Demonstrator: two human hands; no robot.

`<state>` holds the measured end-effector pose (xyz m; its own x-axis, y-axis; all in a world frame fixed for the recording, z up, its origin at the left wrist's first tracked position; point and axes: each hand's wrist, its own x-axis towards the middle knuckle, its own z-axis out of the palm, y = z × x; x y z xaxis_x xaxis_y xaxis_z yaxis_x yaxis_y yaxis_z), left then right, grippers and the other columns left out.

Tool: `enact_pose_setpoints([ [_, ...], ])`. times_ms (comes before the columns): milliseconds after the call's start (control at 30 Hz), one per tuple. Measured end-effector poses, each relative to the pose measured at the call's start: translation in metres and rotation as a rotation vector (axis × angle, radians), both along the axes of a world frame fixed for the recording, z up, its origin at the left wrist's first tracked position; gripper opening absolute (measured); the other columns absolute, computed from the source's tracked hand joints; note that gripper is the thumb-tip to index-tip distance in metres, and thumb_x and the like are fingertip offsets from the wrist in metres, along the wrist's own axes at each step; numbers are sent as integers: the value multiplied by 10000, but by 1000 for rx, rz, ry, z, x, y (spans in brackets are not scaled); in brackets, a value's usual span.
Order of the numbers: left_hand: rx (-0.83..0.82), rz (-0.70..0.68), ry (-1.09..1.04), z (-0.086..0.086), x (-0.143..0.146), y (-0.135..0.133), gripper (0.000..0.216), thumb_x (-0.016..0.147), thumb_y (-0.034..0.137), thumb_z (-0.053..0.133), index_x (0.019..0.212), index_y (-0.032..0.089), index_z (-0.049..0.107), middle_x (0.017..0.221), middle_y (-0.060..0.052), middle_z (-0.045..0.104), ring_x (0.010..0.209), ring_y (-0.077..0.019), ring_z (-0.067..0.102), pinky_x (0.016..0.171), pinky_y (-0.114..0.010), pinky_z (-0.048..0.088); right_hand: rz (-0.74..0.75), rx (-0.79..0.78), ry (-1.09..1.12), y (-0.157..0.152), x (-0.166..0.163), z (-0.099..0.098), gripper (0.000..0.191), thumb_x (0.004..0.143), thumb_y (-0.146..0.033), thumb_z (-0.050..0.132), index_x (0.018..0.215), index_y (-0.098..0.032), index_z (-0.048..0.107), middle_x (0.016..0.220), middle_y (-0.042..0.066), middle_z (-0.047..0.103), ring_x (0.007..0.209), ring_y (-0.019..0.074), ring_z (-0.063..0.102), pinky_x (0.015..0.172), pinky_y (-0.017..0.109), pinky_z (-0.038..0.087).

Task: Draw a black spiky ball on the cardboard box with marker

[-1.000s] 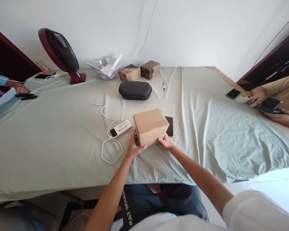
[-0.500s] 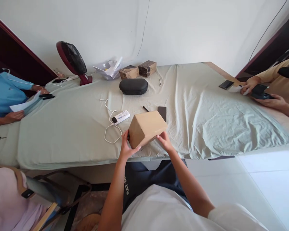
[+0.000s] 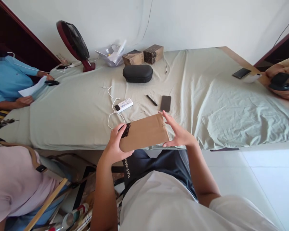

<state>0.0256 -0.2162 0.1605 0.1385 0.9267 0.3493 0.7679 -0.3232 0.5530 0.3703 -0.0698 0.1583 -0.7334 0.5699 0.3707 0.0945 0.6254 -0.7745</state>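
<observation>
A brown cardboard box [image 3: 144,133] is held between my two hands over the table's front edge, with one long plain side facing up. My left hand [image 3: 114,142] wraps its left end, beside a patch of black scribble. On the right end, my right hand [image 3: 179,131] grips with the thumb at the near corner and fingers at the far corner. Just beyond the box lie a white power strip or adapter [image 3: 124,105] with a white cable [image 3: 110,93], a black pen [image 3: 152,100] and a dark phone [image 3: 165,103]. The underside of the box is hidden.
At the back stand a black zip case [image 3: 137,73], two patterned cardboard boxes [image 3: 153,54] [image 3: 133,58], a plastic bag [image 3: 112,56] and a red fan [image 3: 74,41]. A person in blue [image 3: 9,80] holds paper at left; another person's hands [image 3: 285,80] hold a black device at right.
My hands have turned the box so a different side faces up and the black scribble shows. My right hand has shifted onto its right end. The view has moved a little.
</observation>
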Motion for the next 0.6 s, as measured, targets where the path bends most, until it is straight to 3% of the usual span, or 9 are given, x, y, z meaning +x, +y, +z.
enact_pose_setpoints([
  [100,-40,-1,-18,7,5,-4,1188,772,349,924,1749,385,250,1737,-144,372,1607,-440,398,1307,-686,375,-16,-32,-18,-7,0,-2,1405,745,-626,954,1794,-378,51,1821,141,241,1663,423,342,1257,587,491],
  [167,-75,-11,-101,5,4,-7,1192,772,445,942,1751,386,265,1781,-142,321,1649,-448,339,1331,-693,319,-59,-29,-1,-11,2,-5,1407,729,-626,960,1794,-374,77,1788,145,281,1641,427,365,1256,589,491],
  [233,-134,1,-318,0,1,-9,1220,770,664,901,1761,392,242,1848,-121,190,1697,-460,239,1322,-664,349,-111,-10,14,-16,6,-8,1418,714,-648,961,1794,-377,84,1758,144,313,1631,436,364,1282,614,454],
  [333,-283,149,-782,-7,-2,-9,1096,852,903,627,1758,439,222,1886,-45,106,1714,-428,231,1213,-552,527,-156,71,51,-24,9,-8,1467,671,-675,980,1785,-427,59,1743,126,316,1612,456,380,1305,664,405],
  [433,-470,262,-1066,-7,2,-4,956,914,931,457,1704,395,406,1815,-66,363,1632,-400,431,1155,-538,581,-136,208,85,-34,8,-9,1459,673,-607,1010,1760,-525,42,1776,75,270,1637,463,355,1318,694,369],
  [500,-558,285,-1163,-5,8,2,989,874,959,488,1628,322,549,1677,-113,567,1542,-399,551,1151,-569,582,-104,270,92,-41,7,-13,1430,699,-526,1021,1742,-574,45,1791,44,266,1673,460,302,1329,709,346],
  [600,-620,398,-1254,-5,20,9,939,840,903,615,1538,276,648,1521,-111,708,1443,-377,647,1144,-566,592,-50,284,90,-48,6,-26,1357,737,-422,1016,1702,-660,92,1773,-3,347,1689,451,297,1324,741,341],
])
